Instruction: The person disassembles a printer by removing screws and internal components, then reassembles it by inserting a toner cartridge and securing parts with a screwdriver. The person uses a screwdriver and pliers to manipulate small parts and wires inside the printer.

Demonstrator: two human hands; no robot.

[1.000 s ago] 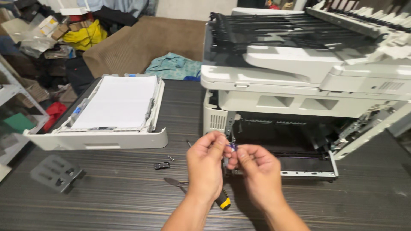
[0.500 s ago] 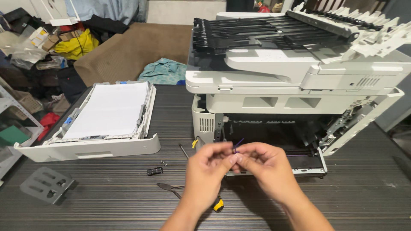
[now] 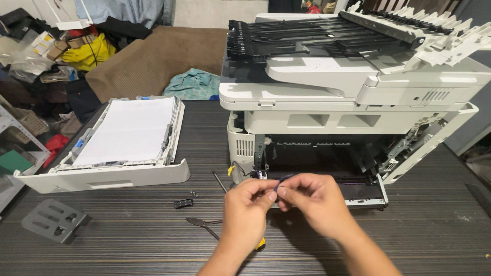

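Two hands met in front of us over the dark striped counter [image 3: 128,245]: our left hand [image 3: 245,212] and right hand [image 3: 312,202] had their fingers closed, pinching between them a small dark part [image 3: 283,179], thin and too small to identify, held just before the printer's open front. Under the left wrist lay a yellow-handled screwdriver [image 3: 260,244], with a dark metal tool [image 3: 202,225] beside it. A small black clip [image 3: 183,203] and tiny screws [image 3: 194,193] lay further left, and a grey metal bracket [image 3: 51,220] near the counter's left edge. Beyond stood the white printer [image 3: 348,102], its front cavity exposed, and to its left the pulled-out paper tray [image 3: 102,176], filled with white sheets.
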